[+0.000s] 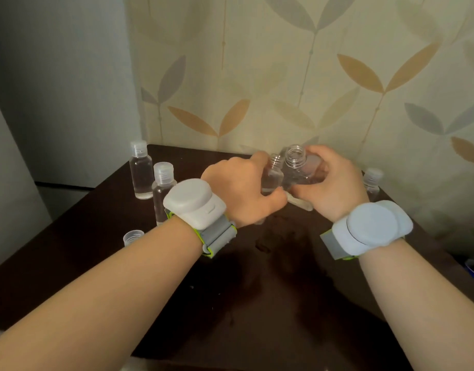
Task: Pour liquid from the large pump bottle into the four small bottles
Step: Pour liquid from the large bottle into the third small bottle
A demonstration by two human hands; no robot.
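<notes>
left hand (240, 187) grips small bottle (272, 175); right hand (331, 187) grips large bottle (301, 167).

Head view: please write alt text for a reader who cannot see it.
Over a dark table, the left hand grips an uncapped small bottle beside the open-necked large bottle gripped by the right hand. Two capped small bottles stand left, a third right, and a loose cap lies near the left wrist.

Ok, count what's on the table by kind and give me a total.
Small bottles, capped: 3
Small bottles, open: 1, held in the left hand
Large bottles, open: 1, held in the right hand
Loose caps: 1
Total: 6
</notes>
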